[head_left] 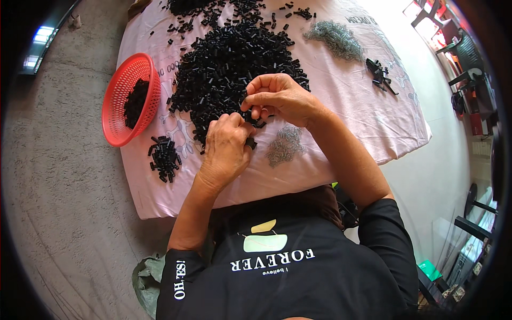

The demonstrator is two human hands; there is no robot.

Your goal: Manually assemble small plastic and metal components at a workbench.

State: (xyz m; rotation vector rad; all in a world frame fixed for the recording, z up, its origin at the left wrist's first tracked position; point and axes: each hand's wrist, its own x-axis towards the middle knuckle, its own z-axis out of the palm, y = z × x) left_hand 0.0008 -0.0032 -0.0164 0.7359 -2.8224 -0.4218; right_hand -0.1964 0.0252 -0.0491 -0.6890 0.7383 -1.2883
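My left hand [226, 144] curls around a black piece [251, 143] at the near edge of the black pile [234, 64]; my right hand [280, 98] pinches beside it, contents indiscernible. Apparent step: small-part handling; next, align fingertips.

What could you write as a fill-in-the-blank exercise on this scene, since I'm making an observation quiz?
1. The large heap of small pieces is ____ in colour.
2. The red basket is to the ____ of that heap.
3. The hand farther from the basket is the person's ____ hand.
4. The silvery piles on the cloth number ____.

Missing words: black; left; right; two.
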